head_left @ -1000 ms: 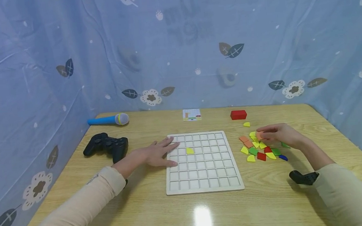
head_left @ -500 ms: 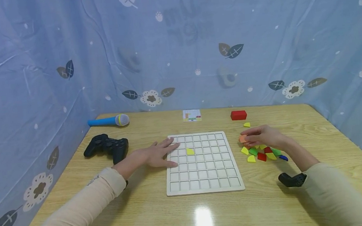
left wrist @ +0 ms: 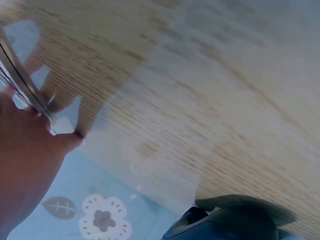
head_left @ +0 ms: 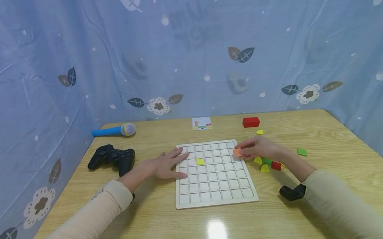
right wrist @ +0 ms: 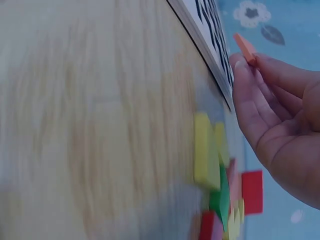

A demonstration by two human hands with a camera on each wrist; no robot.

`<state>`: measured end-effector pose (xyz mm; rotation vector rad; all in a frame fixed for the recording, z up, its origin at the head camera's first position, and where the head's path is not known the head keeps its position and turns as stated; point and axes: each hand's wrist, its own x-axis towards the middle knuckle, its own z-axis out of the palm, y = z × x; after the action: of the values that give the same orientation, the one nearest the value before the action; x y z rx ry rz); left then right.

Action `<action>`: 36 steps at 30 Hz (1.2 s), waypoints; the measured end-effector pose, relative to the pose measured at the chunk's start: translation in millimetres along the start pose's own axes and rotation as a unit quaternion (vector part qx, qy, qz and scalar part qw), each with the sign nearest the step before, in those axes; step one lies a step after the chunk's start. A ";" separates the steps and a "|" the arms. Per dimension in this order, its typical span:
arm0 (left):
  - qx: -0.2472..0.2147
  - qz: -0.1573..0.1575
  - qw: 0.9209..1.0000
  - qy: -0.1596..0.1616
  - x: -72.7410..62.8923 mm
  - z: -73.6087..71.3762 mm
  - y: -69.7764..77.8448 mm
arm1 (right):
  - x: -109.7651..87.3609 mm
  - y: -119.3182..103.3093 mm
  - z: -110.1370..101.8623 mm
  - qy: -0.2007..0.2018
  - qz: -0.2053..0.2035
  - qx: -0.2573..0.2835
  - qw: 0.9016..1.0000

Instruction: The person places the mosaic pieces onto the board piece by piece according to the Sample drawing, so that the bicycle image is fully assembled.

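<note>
A white grid board [head_left: 217, 202] lies in the middle of the table, with one yellow quarter-round tile [head_left: 200, 161] in a cell of its upper left part. My left hand [head_left: 166, 165] rests on the board's left edge, fingers spread straight. Between thumb and fingers of my right hand [head_left: 259, 147] I pinch an orange tile [head_left: 237, 152], over the board's upper right edge; the right wrist view shows the orange tile [right wrist: 245, 48] tilted at the fingertips. Loose yellow, green and red tiles [head_left: 276, 165] lie right of the board, some hidden by my right hand and forearm.
A black game controller [head_left: 111, 158] and a blue toy microphone [head_left: 114, 131] lie at the left. Behind the board is a small printed card [head_left: 202, 123], with a red block [head_left: 251, 122] to its right. A green tile [head_left: 302, 152] sits apart at the right.
My right hand has carried the orange tile leftward from the loose tiles to the board's upper right edge. The left hand keeps its place on the board.
</note>
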<state>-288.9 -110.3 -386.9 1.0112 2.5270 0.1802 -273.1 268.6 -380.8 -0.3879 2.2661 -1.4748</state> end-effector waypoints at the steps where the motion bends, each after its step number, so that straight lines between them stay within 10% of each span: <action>1: -0.001 -0.001 1.000 0.000 -0.1 -0.1 -0.1 | 2.0 -1.3 3.3 0.000 -0.001 0.000 1.000; 16: 0.003 -0.003 1.000 -0.004 -0.4 0.1 -0.5 | 33.2 -18.7 61.6 -0.049 0.000 0.044 0.998; 36: 0.003 -0.011 1.000 -0.006 0.6 -0.4 -0.5 | 64.8 -47.2 103.3 0.036 0.060 0.039 0.997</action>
<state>-289.7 -110.2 -386.9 0.9824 2.5283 0.1603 -280.2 138.2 -386.5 -0.1741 2.2358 -1.5329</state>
